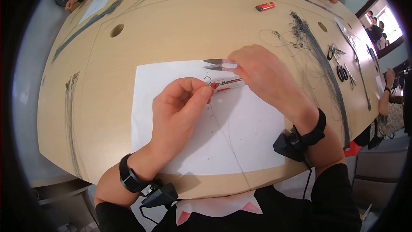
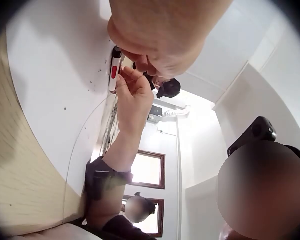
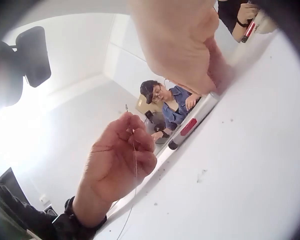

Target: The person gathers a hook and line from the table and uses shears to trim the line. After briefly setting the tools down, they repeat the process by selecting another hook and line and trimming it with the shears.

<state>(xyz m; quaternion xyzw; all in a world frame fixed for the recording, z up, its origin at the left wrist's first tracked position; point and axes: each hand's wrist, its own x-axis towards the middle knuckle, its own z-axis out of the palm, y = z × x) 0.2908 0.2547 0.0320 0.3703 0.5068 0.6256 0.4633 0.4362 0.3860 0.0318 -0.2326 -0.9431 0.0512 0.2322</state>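
My left hand [image 1: 174, 109] pinches a small metal hook [image 1: 207, 80] between thumb and index finger, its curved end above the fingertips. A thin thread [image 1: 227, 139] trails from this hand across the white paper. At the right, my right hand [image 1: 264, 73] is bent with its fingertips mostly hidden in the head view; in the left wrist view its thumb and fingers [image 2: 135, 97] close together on a thin thread. Snips with dark blades [image 1: 213, 64] and pink handles lie beside it. Below lies a white-and-red pen [image 1: 224, 89], also in the right wrist view [image 3: 188, 126].
White paper [image 1: 171, 165] with dark specks covers the near table [image 1: 103, 124]. A red lighter [image 1: 265, 6] lies at the back. Dark thread bundles [image 1: 324, 58] and black-handled scissors [image 1: 342, 73] are at the right, other bundles [image 1: 72, 116] at the left. People sit around the table.
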